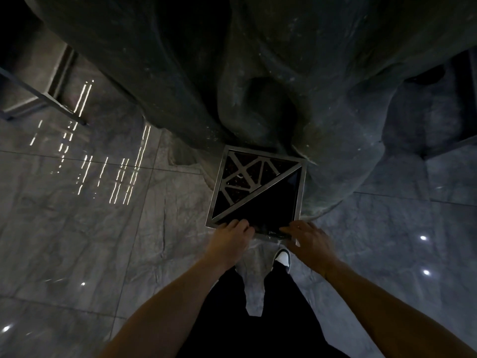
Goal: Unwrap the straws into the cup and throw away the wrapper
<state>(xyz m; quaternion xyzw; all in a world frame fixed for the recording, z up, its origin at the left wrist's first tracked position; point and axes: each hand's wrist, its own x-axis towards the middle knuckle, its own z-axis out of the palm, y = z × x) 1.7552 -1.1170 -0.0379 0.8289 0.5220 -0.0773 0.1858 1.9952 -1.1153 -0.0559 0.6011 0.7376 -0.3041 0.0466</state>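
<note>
A square bin [299, 192] with a metal frame stands in front of me; half of its top is a dark opening and half a metal lattice. My left hand [229, 241] is at the near rim with its fingers curled, and the dim light hides whether it holds anything. My right hand [307, 241] hovers over the near right corner, fingers stretched out and apart, nothing visible in it. No straws, cup or wrapper can be made out.
A dark rock-like wall [258, 73] rises right behind the bin. Glossy grey floor tiles [103, 228] spread to both sides. A metal frame leg [64, 104] stands at the left. My dark trousers and one white shoe [282, 257] are below the hands.
</note>
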